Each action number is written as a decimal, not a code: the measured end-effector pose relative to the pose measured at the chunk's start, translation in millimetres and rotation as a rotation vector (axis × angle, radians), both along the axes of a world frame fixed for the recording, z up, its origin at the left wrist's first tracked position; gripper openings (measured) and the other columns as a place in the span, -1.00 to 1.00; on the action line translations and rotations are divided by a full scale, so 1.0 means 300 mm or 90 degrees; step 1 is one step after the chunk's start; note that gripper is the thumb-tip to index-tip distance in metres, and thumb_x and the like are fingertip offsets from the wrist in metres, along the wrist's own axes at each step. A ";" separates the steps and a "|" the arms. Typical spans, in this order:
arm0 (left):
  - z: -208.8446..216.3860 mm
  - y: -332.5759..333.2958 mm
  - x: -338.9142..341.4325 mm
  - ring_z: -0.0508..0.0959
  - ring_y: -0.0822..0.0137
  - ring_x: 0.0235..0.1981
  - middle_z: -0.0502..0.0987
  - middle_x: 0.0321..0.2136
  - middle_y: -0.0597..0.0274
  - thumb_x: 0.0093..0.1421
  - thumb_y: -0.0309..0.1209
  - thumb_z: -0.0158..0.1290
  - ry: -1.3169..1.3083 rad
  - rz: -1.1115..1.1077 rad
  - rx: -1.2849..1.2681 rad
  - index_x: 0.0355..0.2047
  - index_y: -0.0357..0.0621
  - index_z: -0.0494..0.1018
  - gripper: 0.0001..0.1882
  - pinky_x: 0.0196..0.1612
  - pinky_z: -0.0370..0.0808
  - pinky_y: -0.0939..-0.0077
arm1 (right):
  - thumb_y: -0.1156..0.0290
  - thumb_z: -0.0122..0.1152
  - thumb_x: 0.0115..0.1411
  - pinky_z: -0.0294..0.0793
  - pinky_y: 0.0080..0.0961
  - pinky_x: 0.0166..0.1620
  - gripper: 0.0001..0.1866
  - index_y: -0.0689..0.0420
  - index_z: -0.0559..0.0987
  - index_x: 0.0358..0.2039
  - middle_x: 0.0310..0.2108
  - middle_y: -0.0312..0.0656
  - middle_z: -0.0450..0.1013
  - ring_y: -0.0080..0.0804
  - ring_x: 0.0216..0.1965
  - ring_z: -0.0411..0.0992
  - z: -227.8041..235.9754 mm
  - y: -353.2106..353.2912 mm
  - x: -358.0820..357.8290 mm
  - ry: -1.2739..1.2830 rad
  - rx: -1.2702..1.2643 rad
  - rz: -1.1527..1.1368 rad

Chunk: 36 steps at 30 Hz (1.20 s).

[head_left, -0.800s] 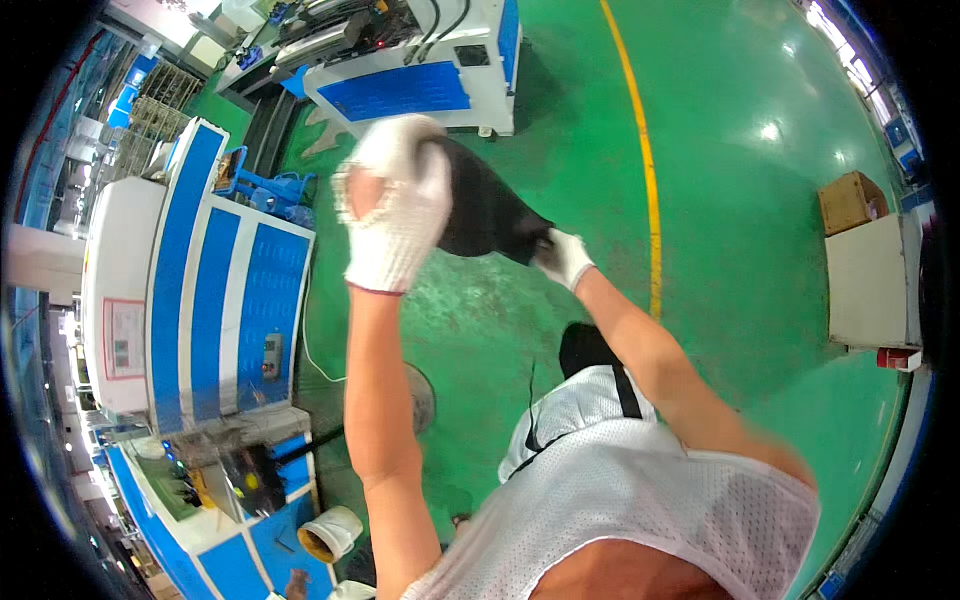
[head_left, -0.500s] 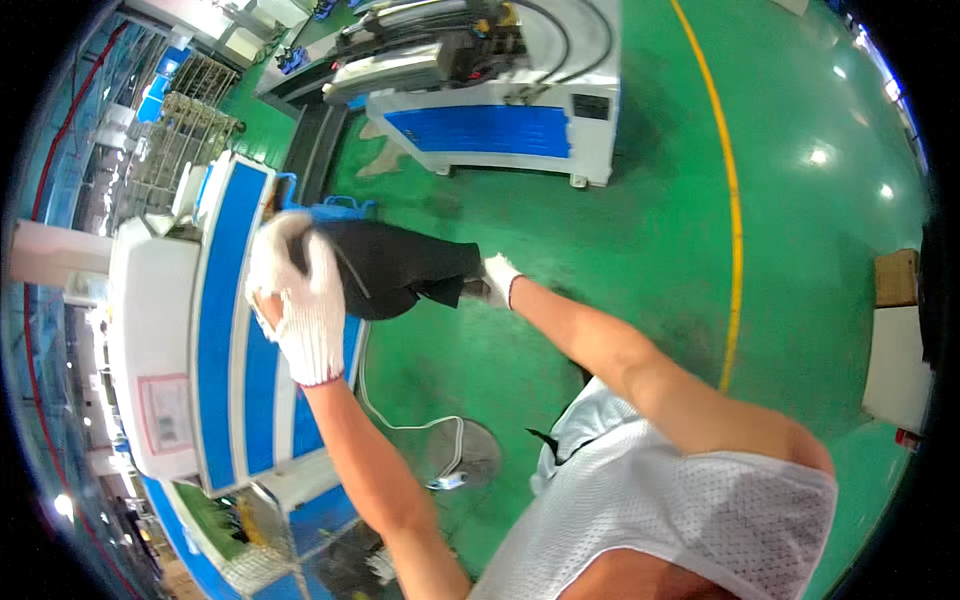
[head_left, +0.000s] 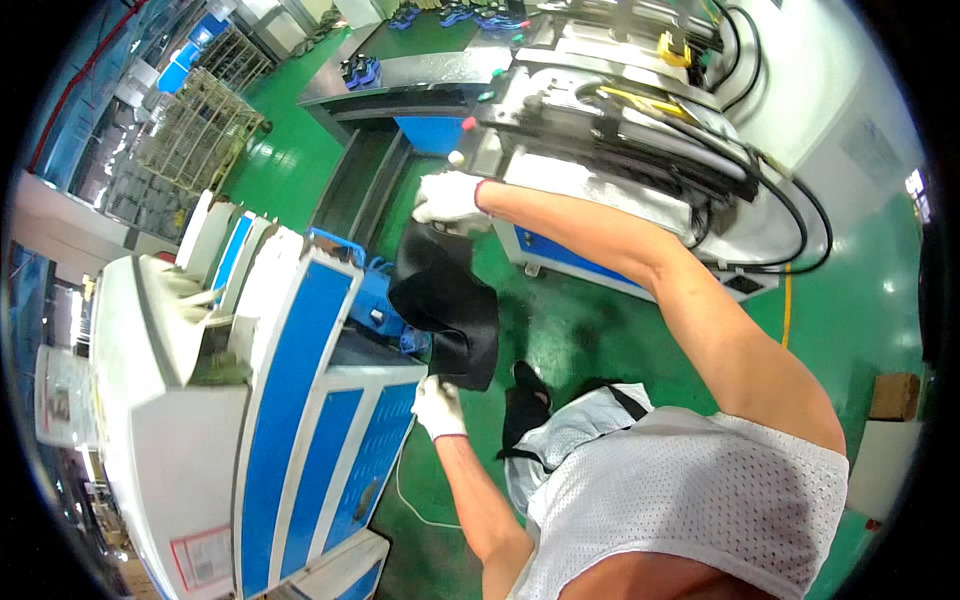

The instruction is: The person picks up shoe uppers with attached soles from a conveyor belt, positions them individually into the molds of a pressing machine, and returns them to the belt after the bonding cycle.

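A limp black sheet (head_left: 462,318), perhaps fabric or thin rubber, hangs bent and folded between my two gloved hands. My right hand (head_left: 448,198), in a white knitted glove, grips its far end beside the machine with the hoses. At the near end, my left hand (head_left: 438,408), gloved the same way, pinches the sheet's lower edge close to the blue and white cabinet. The fingertips of both hands are partly hidden by the gloves' bulk and the sheet.
At left stands a blue and white machine cabinet (head_left: 340,450). A machine with metal bars and black hoses (head_left: 800,215) fills the upper right. Dark blue shoes (head_left: 360,72) rest on a metal table (head_left: 420,75). A wire cage cart (head_left: 205,125) is farther back. A cable lies on the green floor.
The view has turned, bringing the hose machine closer. My right hand has reached forward and my left has drawn nearer my body; the black sheet now hangs lengthwise between them.
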State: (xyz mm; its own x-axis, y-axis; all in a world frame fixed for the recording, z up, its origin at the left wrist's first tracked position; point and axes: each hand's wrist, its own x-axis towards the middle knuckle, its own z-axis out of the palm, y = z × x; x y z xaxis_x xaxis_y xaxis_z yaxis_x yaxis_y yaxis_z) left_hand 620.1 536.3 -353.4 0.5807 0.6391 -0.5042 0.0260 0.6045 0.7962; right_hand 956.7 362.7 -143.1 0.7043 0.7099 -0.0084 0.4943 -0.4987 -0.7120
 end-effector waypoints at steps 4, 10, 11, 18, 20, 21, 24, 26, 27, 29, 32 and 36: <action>-0.038 0.013 0.547 0.42 0.44 -0.52 0.47 -0.41 0.30 0.28 -0.57 0.11 -0.040 -0.024 -0.097 -0.11 -0.21 0.47 -0.82 -0.45 0.45 0.54 | 0.21 0.17 0.25 0.68 -0.35 -0.31 -0.61 0.34 0.67 -0.24 -0.41 -0.04 0.67 -0.26 -0.51 0.67 0.091 0.121 0.404 0.020 0.008 -0.026; 0.078 0.289 1.357 0.41 0.42 -0.41 0.47 -0.37 0.29 0.23 -0.55 0.05 -0.154 0.005 -0.062 -0.33 -0.14 0.49 -0.96 -0.43 0.47 0.53 | -0.01 0.12 0.29 0.38 -0.18 0.29 -0.44 0.14 0.63 0.11 0.17 0.11 0.48 0.05 0.24 0.42 0.208 0.214 0.900 -0.032 -0.069 -0.133; 0.101 0.340 1.483 0.41 0.41 -0.42 0.47 -0.36 0.29 0.23 -0.53 0.05 -0.081 0.019 0.081 -0.41 -0.14 0.47 -0.94 -0.44 0.47 0.49 | -0.01 0.12 0.29 0.37 -0.17 0.30 -0.44 0.13 0.63 0.11 0.18 0.10 0.48 0.06 0.26 0.41 0.217 0.217 0.974 0.012 -0.057 -0.154; 0.451 0.681 2.312 0.57 0.33 -0.40 0.59 -0.30 0.15 0.27 -0.39 0.12 0.107 -0.154 0.381 0.02 -0.12 0.55 -0.69 -0.34 0.59 0.36 | 0.19 0.20 0.24 0.65 -0.28 -0.16 -0.54 0.37 0.67 -0.09 -0.19 0.13 0.65 -0.08 -0.22 0.67 0.216 0.036 1.541 0.048 0.133 -0.390; 0.450 0.883 2.558 0.59 0.32 -0.28 0.61 -0.19 0.15 0.30 -0.35 0.13 0.029 -0.190 0.619 0.01 -0.22 0.54 -0.68 -0.19 0.60 0.38 | 0.12 0.21 0.25 0.62 -0.24 -0.08 -0.49 0.36 0.66 -0.06 -0.11 0.16 0.63 -0.03 -0.13 0.65 0.261 0.017 1.657 0.128 0.187 -0.425; 0.499 0.910 2.688 0.57 0.33 -0.18 0.60 -0.10 0.13 0.35 -0.38 0.09 0.063 -0.307 0.752 0.03 -0.24 0.53 -0.70 -0.09 0.58 0.39 | 0.08 0.20 0.26 0.61 -0.23 -0.05 -0.47 0.35 0.65 -0.04 -0.09 0.16 0.63 -0.03 -0.13 0.64 0.311 -0.034 1.684 0.204 0.206 -0.461; 0.615 0.834 3.063 0.60 0.30 -0.13 0.62 -0.13 0.13 0.38 -0.46 0.00 -0.040 -0.484 0.590 0.01 -0.31 0.51 -0.73 -0.02 0.56 0.40 | 0.09 0.27 0.31 0.43 -0.43 -0.43 -0.61 0.24 0.63 -0.32 -0.56 -0.18 0.49 -0.45 -0.54 0.44 0.236 -0.210 1.856 0.196 0.246 -0.581; 0.527 0.879 3.373 0.59 0.34 -0.22 0.61 -0.19 0.16 0.40 -0.48 -0.03 -0.155 -0.500 0.295 0.00 -0.32 0.52 -0.75 -0.10 0.59 0.39 | 0.20 0.30 0.29 0.32 -0.38 -0.53 -0.70 0.18 0.60 -0.44 -0.63 -0.24 0.42 -0.47 -0.59 0.37 0.116 -0.271 2.021 0.296 0.348 -0.666; 0.437 0.922 3.548 0.59 0.33 -0.22 0.61 -0.20 0.17 0.38 -0.47 -0.03 -0.117 -0.539 0.323 -0.01 -0.29 0.54 -0.74 -0.09 0.61 0.36 | 0.30 0.31 0.28 0.31 -0.35 -0.54 -0.79 0.17 0.61 -0.42 -0.63 -0.24 0.41 -0.45 -0.56 0.38 -0.012 -0.310 2.144 0.320 0.355 -0.734; 0.406 0.826 3.830 0.61 0.30 -0.20 0.62 -0.20 0.16 0.37 -0.47 -0.02 -0.060 -0.599 0.214 0.01 -0.29 0.55 -0.72 -0.06 0.61 0.35 | 0.35 0.38 0.24 0.42 -0.39 -0.48 -0.81 0.18 0.62 -0.44 -0.52 -0.23 0.48 -0.45 -0.50 0.45 -0.032 -0.332 2.259 0.507 0.485 -0.899; -0.204 0.931 4.104 0.63 0.23 -0.04 0.65 -0.01 0.00 0.26 -0.44 0.12 0.043 -0.624 0.177 0.06 -0.32 0.57 -0.62 0.16 0.50 0.34 | 0.39 0.40 0.22 0.51 -0.34 -0.42 -0.83 0.21 0.63 -0.36 -0.42 -0.18 0.55 -0.39 -0.43 0.54 -0.657 -0.272 2.409 0.519 0.497 -0.964; -0.265 0.641 4.176 0.54 0.33 -0.44 0.61 -0.35 0.15 0.29 -0.43 0.13 0.230 -0.814 0.311 -0.03 -0.35 0.61 -0.69 -0.39 0.50 0.40 | 0.26 0.37 0.27 0.36 -0.36 -0.53 -0.72 0.18 0.62 -0.49 -0.64 -0.28 0.40 -0.45 -0.56 0.40 -1.116 -0.375 2.371 0.516 0.269 -1.014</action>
